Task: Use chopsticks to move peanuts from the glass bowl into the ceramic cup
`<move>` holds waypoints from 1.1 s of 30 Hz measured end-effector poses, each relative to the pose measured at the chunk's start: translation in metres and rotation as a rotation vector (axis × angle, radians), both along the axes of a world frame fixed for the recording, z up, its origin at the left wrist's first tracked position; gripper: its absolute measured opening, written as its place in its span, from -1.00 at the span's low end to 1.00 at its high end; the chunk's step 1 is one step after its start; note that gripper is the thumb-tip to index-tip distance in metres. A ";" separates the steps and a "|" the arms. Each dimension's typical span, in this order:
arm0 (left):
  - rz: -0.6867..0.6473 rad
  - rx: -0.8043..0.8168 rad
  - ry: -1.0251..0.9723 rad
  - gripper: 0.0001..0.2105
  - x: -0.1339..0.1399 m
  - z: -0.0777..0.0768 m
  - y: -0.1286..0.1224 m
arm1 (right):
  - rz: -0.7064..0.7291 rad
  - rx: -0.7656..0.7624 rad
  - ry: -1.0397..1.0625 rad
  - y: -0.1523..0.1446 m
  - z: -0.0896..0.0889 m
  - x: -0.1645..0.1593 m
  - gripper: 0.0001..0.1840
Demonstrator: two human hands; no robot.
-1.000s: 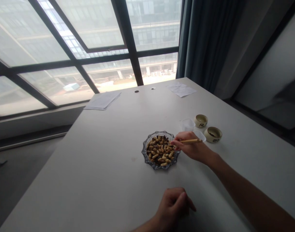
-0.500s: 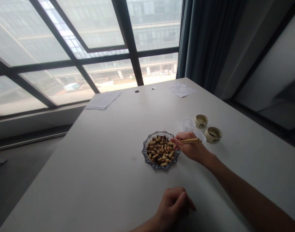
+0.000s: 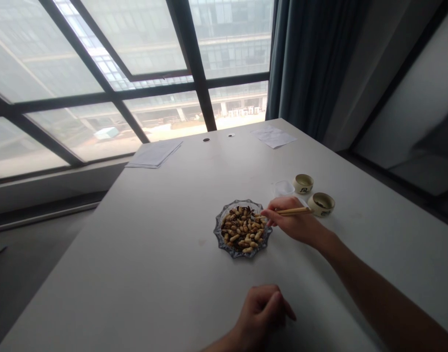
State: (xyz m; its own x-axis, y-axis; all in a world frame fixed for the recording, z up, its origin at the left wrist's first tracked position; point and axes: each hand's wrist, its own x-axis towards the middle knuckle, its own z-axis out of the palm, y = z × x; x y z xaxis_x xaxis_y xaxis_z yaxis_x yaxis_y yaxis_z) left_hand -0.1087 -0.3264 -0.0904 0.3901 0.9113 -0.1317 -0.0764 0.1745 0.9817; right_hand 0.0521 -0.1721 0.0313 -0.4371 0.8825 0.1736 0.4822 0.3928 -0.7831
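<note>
My right hand [image 3: 292, 220] is closed round a pair of wooden chopsticks [image 3: 294, 211] at the right rim of a scalloped glass dish [image 3: 219, 239]. The chopstick tips reach in over the contents. Peanuts in their shells [image 3: 246, 230] fill the dish, with dark pieces, seemingly seeds, among them. Whether the tips pinch anything is too small to tell. Nearer to me, my left hand [image 3: 264, 308] rests on the table with its fingers curled in, and nothing shows in it.
Beyond my right hand stand two small cream cups, a far one [image 3: 303, 184] and a near one [image 3: 321, 204] with dark bits inside. A clear plastic container [image 3: 283, 188] is beside them, another partly hidden. Papers [image 3: 154, 154] lie at the far left, more sheets [image 3: 275, 137] at the far right.
My right hand has shifted slightly to the right, and the chopsticks lie a little flatter over the dish. The view has moved slightly. My left hand stays put.
</note>
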 end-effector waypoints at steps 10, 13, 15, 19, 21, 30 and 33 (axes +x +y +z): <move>-0.009 0.002 -0.009 -0.21 0.001 -0.002 0.000 | 0.027 0.032 -0.023 0.000 -0.018 -0.012 -0.53; -0.004 -0.001 -0.008 -0.20 0.001 -0.001 0.000 | 0.006 0.056 -0.029 0.000 -0.023 -0.013 -0.47; 0.000 -0.003 -0.016 -0.20 0.001 -0.001 0.000 | -0.004 0.054 -0.023 0.000 -0.023 -0.013 -0.46; 0.005 0.003 -0.021 -0.21 0.001 -0.003 0.000 | -0.013 0.051 -0.013 -0.003 -0.008 -0.008 -0.50; 0.005 -0.001 -0.023 -0.21 0.001 -0.004 0.000 | -0.043 0.054 0.004 -0.007 0.009 0.001 -0.56; 0.004 -0.004 -0.022 -0.24 0.000 -0.006 0.000 | -0.584 0.068 -0.003 -0.006 0.057 0.098 -0.62; 0.014 -0.023 -0.023 -0.25 0.000 -0.005 0.000 | -0.742 -0.030 0.066 0.004 0.051 0.119 -0.74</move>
